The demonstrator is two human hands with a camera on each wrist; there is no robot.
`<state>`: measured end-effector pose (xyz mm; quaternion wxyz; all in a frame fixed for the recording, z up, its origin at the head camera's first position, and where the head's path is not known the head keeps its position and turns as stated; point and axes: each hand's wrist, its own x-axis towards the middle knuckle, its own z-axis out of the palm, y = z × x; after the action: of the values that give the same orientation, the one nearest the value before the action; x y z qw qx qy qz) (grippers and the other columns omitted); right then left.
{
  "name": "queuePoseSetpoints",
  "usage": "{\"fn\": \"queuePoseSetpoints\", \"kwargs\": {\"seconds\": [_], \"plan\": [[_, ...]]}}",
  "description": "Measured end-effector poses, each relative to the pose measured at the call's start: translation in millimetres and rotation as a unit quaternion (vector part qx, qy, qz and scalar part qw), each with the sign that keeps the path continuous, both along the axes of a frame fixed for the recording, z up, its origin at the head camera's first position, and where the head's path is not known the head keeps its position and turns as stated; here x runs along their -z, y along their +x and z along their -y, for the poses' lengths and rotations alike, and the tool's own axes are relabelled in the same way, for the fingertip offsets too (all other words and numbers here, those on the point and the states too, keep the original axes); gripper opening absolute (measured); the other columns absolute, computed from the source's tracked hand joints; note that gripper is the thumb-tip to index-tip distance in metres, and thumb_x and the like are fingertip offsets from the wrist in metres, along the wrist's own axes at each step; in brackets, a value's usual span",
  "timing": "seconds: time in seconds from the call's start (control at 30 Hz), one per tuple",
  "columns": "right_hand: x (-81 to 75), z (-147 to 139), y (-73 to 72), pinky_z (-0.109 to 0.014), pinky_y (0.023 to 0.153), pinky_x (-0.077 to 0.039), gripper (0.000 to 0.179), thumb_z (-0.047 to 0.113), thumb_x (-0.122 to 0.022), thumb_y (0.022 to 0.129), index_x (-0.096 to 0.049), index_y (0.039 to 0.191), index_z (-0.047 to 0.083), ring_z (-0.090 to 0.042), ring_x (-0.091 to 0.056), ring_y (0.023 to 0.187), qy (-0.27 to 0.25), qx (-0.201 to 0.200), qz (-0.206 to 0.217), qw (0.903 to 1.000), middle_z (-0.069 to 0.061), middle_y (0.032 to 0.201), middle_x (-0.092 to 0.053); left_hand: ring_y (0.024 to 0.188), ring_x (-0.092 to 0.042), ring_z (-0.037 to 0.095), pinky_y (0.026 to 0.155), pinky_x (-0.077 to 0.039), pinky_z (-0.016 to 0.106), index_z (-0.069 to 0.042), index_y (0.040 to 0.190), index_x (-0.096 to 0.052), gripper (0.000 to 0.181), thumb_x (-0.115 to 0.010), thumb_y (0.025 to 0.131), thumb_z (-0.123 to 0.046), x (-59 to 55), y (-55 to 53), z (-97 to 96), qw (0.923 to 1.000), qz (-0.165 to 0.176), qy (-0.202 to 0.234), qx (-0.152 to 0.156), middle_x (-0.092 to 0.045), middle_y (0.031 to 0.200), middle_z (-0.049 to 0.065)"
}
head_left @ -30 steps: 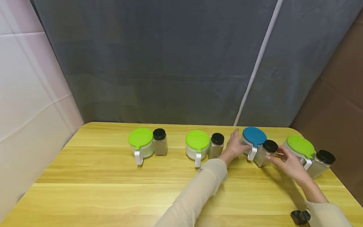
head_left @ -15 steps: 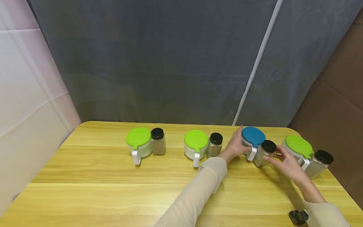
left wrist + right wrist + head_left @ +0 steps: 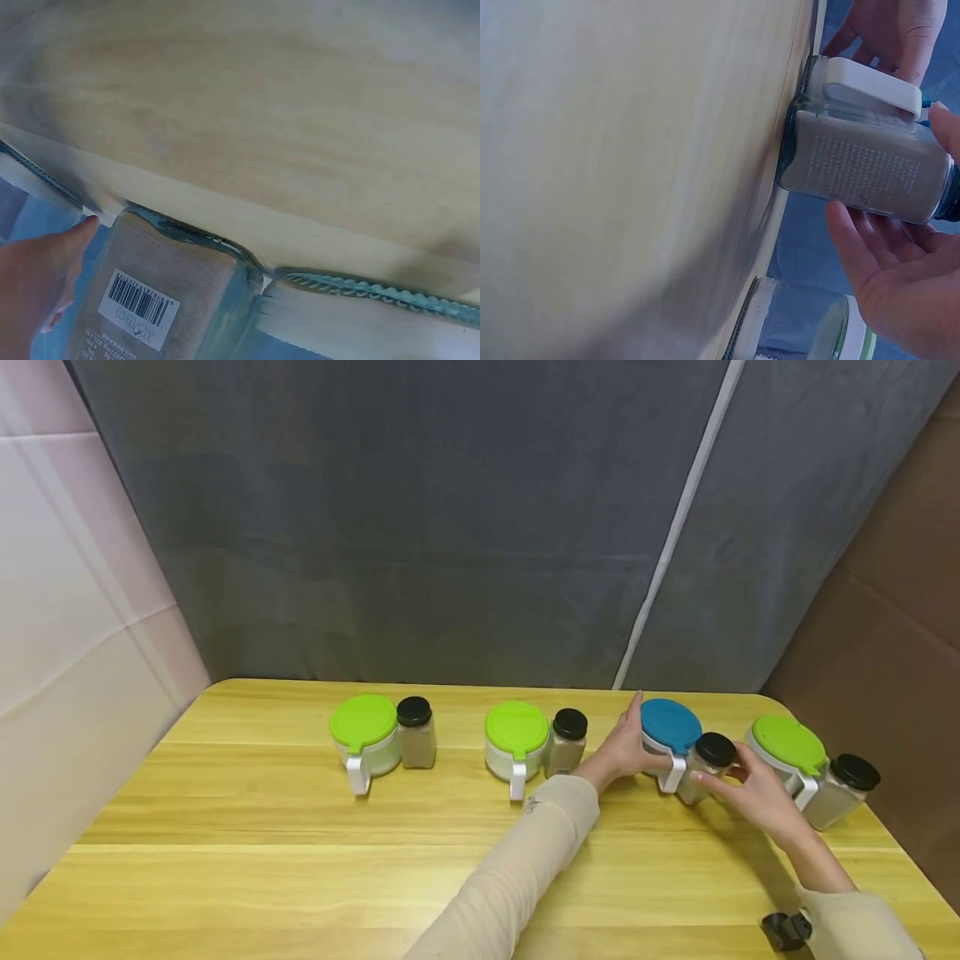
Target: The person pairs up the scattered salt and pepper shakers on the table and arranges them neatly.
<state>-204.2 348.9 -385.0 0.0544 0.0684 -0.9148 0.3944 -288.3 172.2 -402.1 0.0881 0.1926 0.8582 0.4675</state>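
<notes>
My left hand (image 3: 627, 748) grips the round jar with the blue lid (image 3: 671, 725) from its left side, thumb in front near the white handle (image 3: 874, 86). Right beside that handle stands a square spice jar (image 3: 694, 781) with a black cap. Fingers and thumb of my right hand (image 3: 757, 789) hold this spice jar from the right. Its pale brown contents and printed text show in the right wrist view, where my right hand (image 3: 907, 285) reaches round the jar's side. In the left wrist view, my left hand (image 3: 37, 277) is at the edge near a barcoded spice jar (image 3: 165, 285).
Green-lidded jars (image 3: 363, 722) (image 3: 517, 727) (image 3: 787, 743) stand along the back of the wooden table (image 3: 300, 877), each with a black-capped spice jar (image 3: 416, 743) at its right. A small black object (image 3: 783, 932) is by my right sleeve. A grey curtain hangs behind.
The blue-lidded jar and the spice jar at its side have shifted slightly right and nearer, both hands staying on them. The whole head view has drifted a little.
</notes>
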Motion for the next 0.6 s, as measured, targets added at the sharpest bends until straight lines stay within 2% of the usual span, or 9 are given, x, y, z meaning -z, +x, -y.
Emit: {"fn": "queuePoseSetpoints", "kwargs": {"seconds": [0.17,0.2,0.43,0.6], "plan": [[0.7,0.4,-1.1,-0.023,0.069,-0.044,0.058,0.024,-0.063,0.082,-0.035,0.123,-0.008,-0.042,-0.044,0.103,0.004,0.005,-0.006,1.0,-0.025,0.115,-0.043,0.118,-0.036,0.016,0.093,-0.033,0.03,-0.021,0.141,-0.009,0.102,-0.077,0.066,-0.031,1.7,0.4,-1.4,0.9995,-0.026,-0.009,-0.015,-0.031,0.134,0.003],[0.6,0.5,-1.1,-0.02,0.067,-0.043,0.058,0.025,-0.063,0.082,-0.035,0.123,-0.007,-0.042,-0.044,0.103,0.004,0.006,-0.005,1.0,-0.025,0.115,-0.044,0.118,-0.036,0.016,0.093,-0.033,0.03,-0.021,0.141,-0.01,0.102,-0.077,0.066,-0.032,2.0,0.9,-1.2,0.9993,-0.03,-0.011,-0.018,-0.031,0.134,0.004],[-2.3,1.6,0.4,-0.027,0.068,-0.044,0.062,0.028,-0.062,0.083,-0.033,0.125,-0.007,-0.043,-0.043,0.104,0.01,0.012,0.005,0.9999,-0.026,0.118,-0.042,0.114,-0.039,0.018,0.091,-0.035,0.029,-0.016,0.14,-0.015,0.097,-0.075,0.067,-0.037,2.2,2.2,0.2,0.9973,-0.055,-0.044,-0.024,-0.034,0.13,0.004],[-1.6,2.6,1.4,-0.023,0.067,-0.044,0.06,0.027,-0.062,0.083,-0.036,0.123,-0.008,-0.044,-0.044,0.103,0.012,0.016,-0.007,0.9998,-0.027,0.116,-0.044,0.111,-0.042,0.018,0.09,-0.037,0.03,-0.013,0.138,-0.019,0.095,-0.075,0.066,-0.039,2.1,3.6,1.4,0.9959,-0.068,-0.053,-0.027,-0.036,0.127,0.004]]}}
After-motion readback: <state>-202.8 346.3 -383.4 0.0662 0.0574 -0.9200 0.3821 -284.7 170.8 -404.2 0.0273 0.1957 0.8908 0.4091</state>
